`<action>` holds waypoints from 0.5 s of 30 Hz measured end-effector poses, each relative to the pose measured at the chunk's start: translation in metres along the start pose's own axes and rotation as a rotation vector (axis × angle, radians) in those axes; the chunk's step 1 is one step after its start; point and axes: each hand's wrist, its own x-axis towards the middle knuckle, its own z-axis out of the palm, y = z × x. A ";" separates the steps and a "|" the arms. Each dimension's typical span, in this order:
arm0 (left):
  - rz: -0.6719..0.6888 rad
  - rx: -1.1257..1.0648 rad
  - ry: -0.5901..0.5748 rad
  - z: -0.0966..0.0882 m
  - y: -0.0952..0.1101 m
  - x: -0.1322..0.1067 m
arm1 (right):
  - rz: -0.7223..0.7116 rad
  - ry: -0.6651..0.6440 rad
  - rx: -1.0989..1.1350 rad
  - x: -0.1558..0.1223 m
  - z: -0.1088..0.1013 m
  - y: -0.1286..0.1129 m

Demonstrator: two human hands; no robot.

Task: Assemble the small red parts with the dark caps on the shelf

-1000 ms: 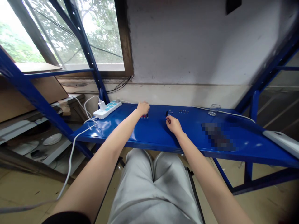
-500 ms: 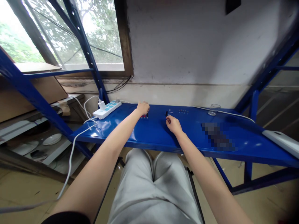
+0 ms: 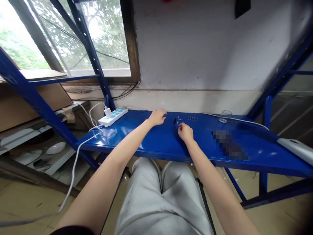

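My left hand [image 3: 157, 117] is held over the blue tabletop [image 3: 137, 145], its fingers stretched to the right with nothing visible in them. It hides most of the small red and black pieces beneath it. My right hand [image 3: 186, 132] is curled with thumb and fingertips together. Whatever it may pinch is too small or hidden to name. Just beyond those fingertips lies a small black piece [image 3: 175, 120], with a tiny clear piece [image 3: 178, 117] behind it. Several small shiny pieces [image 3: 193, 118] sit in rows farther right.
At the back left is a white power strip [image 3: 113, 117] with a plugged-in charger and cable. A clear glass [image 3: 224, 116] stands at the back right. A blurred-out dark object [image 3: 230, 145] lies on the right, and a white device [image 3: 295, 148] at the far right edge.
My left hand has moved right, away from the red and black pieces, and its fingers have opened. My right hand has shifted slightly right, staying curled.
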 end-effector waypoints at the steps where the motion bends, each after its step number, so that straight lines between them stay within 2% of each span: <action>1: 0.029 -0.029 -0.003 0.007 0.006 0.000 | 0.008 0.007 -0.012 0.000 0.000 0.000; 3: 0.033 -0.062 -0.015 0.023 0.018 0.000 | 0.015 0.013 -0.033 -0.001 -0.001 -0.001; 8: -0.120 -0.158 -0.100 0.059 0.038 0.003 | 0.031 -0.019 -0.036 -0.002 -0.002 -0.002; 11: -0.190 -0.194 -0.075 0.071 0.046 0.004 | 0.036 -0.028 -0.029 -0.001 -0.002 -0.003; 15: -0.211 -0.168 -0.045 0.082 0.056 0.007 | 0.037 -0.031 -0.027 -0.001 -0.001 -0.002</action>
